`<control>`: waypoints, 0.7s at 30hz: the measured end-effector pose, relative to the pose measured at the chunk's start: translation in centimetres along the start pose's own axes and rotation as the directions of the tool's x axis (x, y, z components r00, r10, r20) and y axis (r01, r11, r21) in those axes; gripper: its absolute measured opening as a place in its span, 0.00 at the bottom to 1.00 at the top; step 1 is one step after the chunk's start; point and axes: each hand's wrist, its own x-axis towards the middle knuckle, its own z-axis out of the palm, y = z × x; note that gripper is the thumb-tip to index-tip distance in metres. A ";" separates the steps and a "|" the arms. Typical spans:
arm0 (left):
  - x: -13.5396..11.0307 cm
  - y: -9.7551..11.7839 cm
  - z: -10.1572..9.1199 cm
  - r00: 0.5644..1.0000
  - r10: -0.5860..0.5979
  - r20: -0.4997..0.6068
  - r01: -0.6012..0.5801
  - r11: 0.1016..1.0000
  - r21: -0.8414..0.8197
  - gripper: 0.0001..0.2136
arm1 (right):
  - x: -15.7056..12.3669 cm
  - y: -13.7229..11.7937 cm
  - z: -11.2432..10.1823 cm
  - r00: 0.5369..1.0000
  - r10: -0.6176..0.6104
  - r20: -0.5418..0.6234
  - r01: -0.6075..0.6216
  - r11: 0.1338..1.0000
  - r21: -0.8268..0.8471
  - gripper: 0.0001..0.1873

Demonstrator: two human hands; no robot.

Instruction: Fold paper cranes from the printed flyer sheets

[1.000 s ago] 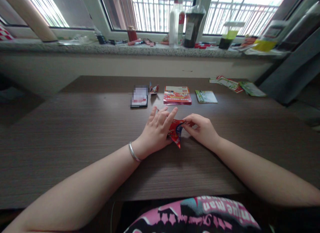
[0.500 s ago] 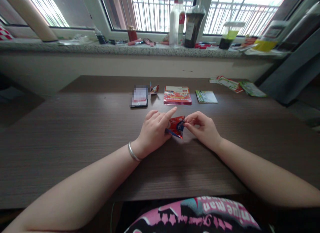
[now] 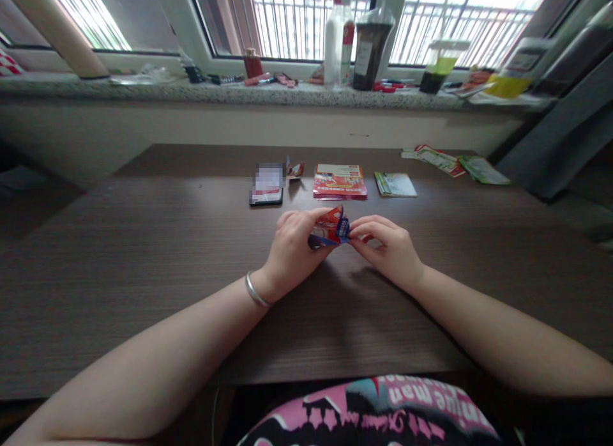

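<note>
Between my hands, a little above the table, is a piece of folded red and blue printed paper (image 3: pixel 328 225). My left hand (image 3: pixel 294 245), with a silver bangle at the wrist, is closed around its left side. The thumb and fingers of my right hand (image 3: pixel 383 241) pinch its right tip. A stack of red printed leaflets (image 3: pixel 340 183) lies just beyond the hands. To its left stands a small folded paper piece (image 3: pixel 295 171), beside a phone (image 3: pixel 267 185) with a blurred screen. A small green and white stack of cards (image 3: pixel 395 184) lies to the right.
Several loose green and red printed slips (image 3: pixel 440 161) lie at the back right of the brown table (image 3: pixel 143 254). Behind it, the stone windowsill (image 3: pixel 287 96) holds bottles, a dark lidded cup (image 3: pixel 371 53), a cup with green liquid (image 3: pixel 438 66) and small clutter.
My left index finger has come down from pointing outward onto the paper. The paper has turned, its upper corner now higher, and my right fingers pinch its tip slightly further left.
</note>
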 end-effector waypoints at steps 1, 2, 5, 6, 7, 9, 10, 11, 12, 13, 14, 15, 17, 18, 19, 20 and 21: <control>0.0 0.0 0.0 1.000 -0.002 0.004 0.002 1.000 -0.007 0.22 | 0.0 0.0 0.0 1.000 0.000 -0.006 0.000 1.000 -0.011 0.02; 0.0 0.1 0.0 1.000 -0.001 0.005 0.001 1.000 -0.016 0.22 | 0.0 0.0 0.0 1.000 -0.003 -0.008 0.003 1.000 -0.018 0.03; -0.1 0.2 0.2 1.000 0.009 0.005 -0.009 0.999 -0.045 0.22 | 0.0 0.1 -0.1 1.000 -0.016 -0.015 0.015 1.000 -0.027 0.04; -0.1 0.2 0.2 1.000 0.015 0.004 -0.014 0.998 -0.054 0.22 | 0.1 0.1 -0.1 1.000 -0.026 -0.016 0.025 0.999 -0.032 0.04; -0.1 0.3 0.2 1.000 0.021 0.005 -0.021 0.998 -0.062 0.23 | 0.1 0.1 -0.2 0.999 -0.039 -0.014 0.038 0.998 -0.041 0.04; -0.2 0.3 0.0 0.999 0.030 0.010 -0.030 0.997 -0.076 0.23 | 0.2 0.2 -0.3 0.997 -0.073 0.000 0.073 0.995 -0.062 0.05; -0.2 0.4 -0.1 0.999 0.033 0.012 -0.032 0.996 -0.083 0.23 | 0.2 0.2 -0.3 0.996 -0.093 0.007 0.093 0.993 -0.072 0.06; -0.2 0.4 -0.2 0.999 0.037 0.014 -0.036 0.995 -0.091 0.23 | 0.2 0.2 -0.4 0.994 -0.111 0.013 0.112 0.990 -0.083 0.06; -0.2 0.5 -0.3 0.999 0.042 0.013 -0.040 0.994 -0.098 0.22 | 0.3 0.2 -0.4 0.992 -0.127 0.015 0.128 0.987 -0.094 0.06; -0.2 0.6 -0.4 0.999 0.046 0.011 -0.045 0.994 -0.104 0.20 | 0.3 0.1 -0.5 0.990 -0.138 0.015 0.139 0.985 -0.105 0.07; -0.2 0.6 -0.5 0.999 0.054 0.006 -0.053 0.993 -0.109 0.19 | 0.3 0.1 -0.5 0.989 -0.144 0.014 0.145 0.983 -0.115 0.07; -0.2 0.6 -0.5 0.998 0.064 0.000 -0.063 0.992 -0.112 0.17 | 0.3 0.0 -0.5 0.990 -0.143 0.014 0.144 0.982 -0.123 0.07; -0.2 0.6 -0.5 0.997 0.082 -0.012 -0.083 0.989 -0.118 0.16 | 0.3 -0.1 -0.5 0.991 -0.132 0.013 0.133 0.983 -0.127 0.07; -0.2 0.6 -0.4 0.996 0.087 -0.021 -0.089 0.988 -0.125 0.15 | 0.3 -0.1 -0.5 0.992 -0.122 0.013 0.122 0.985 -0.121 0.06; -0.2 0.6 -0.4 0.996 0.089 -0.031 -0.092 0.986 -0.136 0.15 | 0.3 -0.1 -0.5 0.994 -0.107 0.011 0.108 0.988 -0.110 0.06; -0.1 0.6 -0.3 0.995 0.087 -0.040 -0.092 0.985 -0.147 0.14 | 0.3 -0.1 -0.4 0.996 -0.088 0.005 0.088 0.991 -0.098 0.05; -0.1 0.5 -0.2 0.995 0.085 -0.049 -0.092 0.983 -0.158 0.13 | 0.3 0.0 -0.3 0.998 -0.059 -0.005 0.058 0.995 -0.084 0.05</control>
